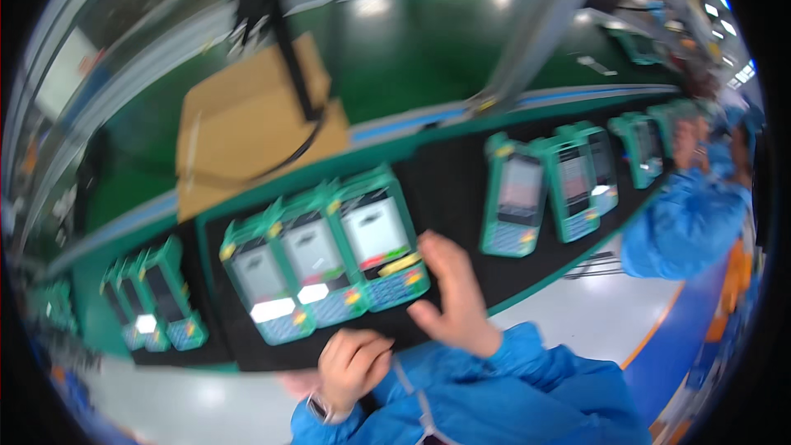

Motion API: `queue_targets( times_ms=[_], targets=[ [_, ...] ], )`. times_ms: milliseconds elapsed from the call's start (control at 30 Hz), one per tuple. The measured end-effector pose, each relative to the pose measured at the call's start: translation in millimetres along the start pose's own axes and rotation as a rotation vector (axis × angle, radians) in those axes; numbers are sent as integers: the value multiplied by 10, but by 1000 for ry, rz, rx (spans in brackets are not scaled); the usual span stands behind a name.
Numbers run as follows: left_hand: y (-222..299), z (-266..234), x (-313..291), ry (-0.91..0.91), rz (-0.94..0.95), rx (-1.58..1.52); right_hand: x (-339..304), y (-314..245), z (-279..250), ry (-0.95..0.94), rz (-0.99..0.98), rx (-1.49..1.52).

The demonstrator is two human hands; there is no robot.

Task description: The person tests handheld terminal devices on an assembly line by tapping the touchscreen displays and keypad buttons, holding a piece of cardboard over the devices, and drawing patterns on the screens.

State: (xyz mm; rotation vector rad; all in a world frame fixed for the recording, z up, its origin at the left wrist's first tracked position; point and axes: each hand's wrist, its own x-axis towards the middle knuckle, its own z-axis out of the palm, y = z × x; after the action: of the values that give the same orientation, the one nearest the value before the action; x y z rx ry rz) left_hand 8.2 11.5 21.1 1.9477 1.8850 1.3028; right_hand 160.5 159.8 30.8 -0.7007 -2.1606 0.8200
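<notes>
Three handheld keypad terminals in green frames lie side by side on a black mat in front of me: a left one (265, 280), a middle one (317, 259) and a right one (383, 239). Their screens are lit white, and blue keypads sit below. My right hand (456, 301) is at the right terminal's lower right edge, fingers stretched and thumb apart, holding nothing. Whether it touches the frame I cannot tell. Below the middle terminal, at the mat's near edge, my left hand (354, 363) is curled closed, with no object showing in it.
More framed terminals stand to the right (515, 198) and to the left (169, 301) along the green-edged bench. A cardboard sheet (239, 115) and a dark cable (297, 152) lie beyond. A metal post (544, 33) rises behind. At the far right is a co-worker's blue sleeve (684, 222).
</notes>
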Motion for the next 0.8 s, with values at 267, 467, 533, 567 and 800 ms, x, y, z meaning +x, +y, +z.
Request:
queue_targets(
  times_ms=[267,467,533,567,800],
  targets=[
    [260,130,374,-331,-39,111,-83,-81,117,-11,29,228],
    [266,183,403,-374,19,125,-121,-100,65,26,10,266],
    [246,182,399,-355,39,120,-127,-114,66,80,-11,275],
    [262,186,419,-333,39,118,-153,-84,65,78,-12,307],
    [331,176,439,-284,6,123,-256,50,162,107,-120,330]
  ],
)
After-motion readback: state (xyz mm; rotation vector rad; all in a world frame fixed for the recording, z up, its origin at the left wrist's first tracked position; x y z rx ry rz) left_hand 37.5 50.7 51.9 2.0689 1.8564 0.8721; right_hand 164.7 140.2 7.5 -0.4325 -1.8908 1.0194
